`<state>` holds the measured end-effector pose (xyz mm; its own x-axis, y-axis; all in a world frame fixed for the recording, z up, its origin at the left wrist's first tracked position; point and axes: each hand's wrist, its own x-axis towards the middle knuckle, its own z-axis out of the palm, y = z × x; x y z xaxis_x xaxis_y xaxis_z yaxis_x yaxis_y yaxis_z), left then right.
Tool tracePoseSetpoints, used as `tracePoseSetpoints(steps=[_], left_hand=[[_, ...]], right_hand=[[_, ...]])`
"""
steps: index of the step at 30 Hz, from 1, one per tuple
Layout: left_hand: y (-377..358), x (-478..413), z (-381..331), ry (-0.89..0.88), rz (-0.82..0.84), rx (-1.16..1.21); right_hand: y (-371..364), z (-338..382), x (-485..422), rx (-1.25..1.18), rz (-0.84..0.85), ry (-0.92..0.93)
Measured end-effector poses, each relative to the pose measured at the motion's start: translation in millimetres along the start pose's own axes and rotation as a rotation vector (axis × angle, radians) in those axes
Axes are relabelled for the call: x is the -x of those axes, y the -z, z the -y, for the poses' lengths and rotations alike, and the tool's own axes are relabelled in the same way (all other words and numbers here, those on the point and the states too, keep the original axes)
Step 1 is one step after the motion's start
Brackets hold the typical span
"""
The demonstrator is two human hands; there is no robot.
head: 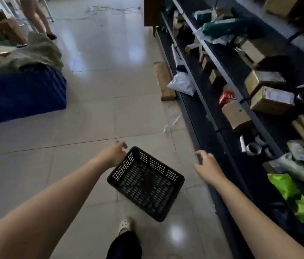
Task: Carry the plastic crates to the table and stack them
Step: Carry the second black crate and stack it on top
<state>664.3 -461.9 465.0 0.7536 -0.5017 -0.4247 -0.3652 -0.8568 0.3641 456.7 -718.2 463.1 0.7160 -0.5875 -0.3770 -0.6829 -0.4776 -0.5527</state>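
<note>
Floor tiles (99,94), pale and glossy, run between dark shelving (212,116) loaded with cardboard boxes (271,100) on the right and a blue bin (22,94) on the left. A black plastic crate (145,182) sits on the floor at an angle between the outstretched arms. The left hand (114,153) overlaps its far left corner, fingers curled; whether it grips the rim cannot be told. The right hand (207,165) hangs apart from the crate, fingers loosely curled, holding nothing.

floor: pale glossy tiles (100,90) | right: dark shelving (199,131) with boxes (271,100) | left: blue bin (22,96)
</note>
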Motion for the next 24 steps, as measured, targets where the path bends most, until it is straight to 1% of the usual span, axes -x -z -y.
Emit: tracePoseSetpoints(steps=[3, 7, 10, 14, 16, 20, 24], left_hand=[[-18.7, -63.4, 39.2, 0.004, 0.087, -0.048], [-65.9, -130.7, 94.6, 0.055, 0.181, -0.137], [-117.0, -184.5, 130.2, 0.041, 0.263, -0.258], [-191.6, -245.7, 176.1, 0.053, 0.326, -0.274], [-225.5, -271.5, 200.7, 0.099, 0.329, -0.267], [-287.7, -322.2, 242.5, 0.202, 0.319, -0.254], [-336.2, -361.1, 269.1, 0.239, 0.304, -0.222]], right_hand=[[-45.3, -29.7, -16.2, -0.009, -0.023, -0.185], [-126.6, -75.1, -29.9, 0.045, 0.053, -0.404], [-189.6, -108.5, -59.8, 0.152, 0.112, -0.420], [-272.8, -147.3, -112.2, 0.194, 0.155, -0.442], [-312.5, -166.0, -132.7, 0.220, 0.170, -0.451], [-380.1, -202.1, -168.1, 0.242, 0.151, -0.515], [-427.3, -234.7, -194.7, 0.199, 0.090, -0.662]])
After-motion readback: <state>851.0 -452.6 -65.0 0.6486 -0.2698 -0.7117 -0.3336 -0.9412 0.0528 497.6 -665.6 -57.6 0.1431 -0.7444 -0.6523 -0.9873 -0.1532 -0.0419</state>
